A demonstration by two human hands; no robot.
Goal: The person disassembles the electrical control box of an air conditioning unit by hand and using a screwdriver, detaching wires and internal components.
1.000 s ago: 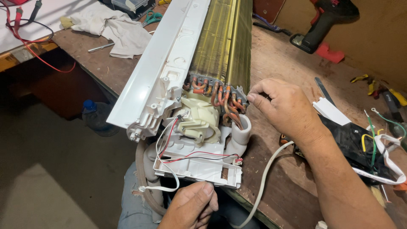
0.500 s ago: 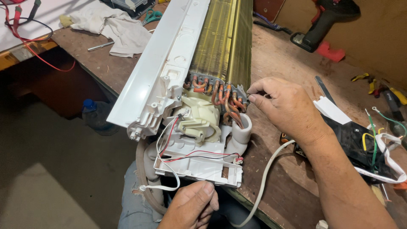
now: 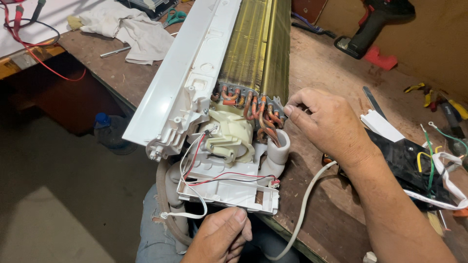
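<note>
2 hands on 1 unit: we have the stripped indoor air-conditioner unit (image 3: 214, 97) lying across the wooden bench (image 3: 336, 73), running from 12 o'clock down to 6 o'clock, its wired end hanging past the bench edge over our lap. Finned coil (image 3: 256, 44) sits along the upper half; copper return bends (image 3: 248, 104) cluster at its lower end, cream fan motor (image 3: 226, 136) just below them.

Our right hand (image 3: 331, 126), at 3 o'clock of the bends, is pinched closed, fingertips (image 3: 288, 110) touching the metal end plate; what they hold, if anything, is too small to tell. Our left hand (image 3: 219, 238), at 6 o'clock, is curled, thumb against the white end tray (image 3: 229, 192); we cannot tell whether it grips.

Judgement: we brace the tray firmly, work with fingertips only, and keep the red and white leads (image 3: 195, 165) and thin copper unbent. Cordless drill (image 3: 375, 24) lies at 1 o'clock, well apart.
</note>
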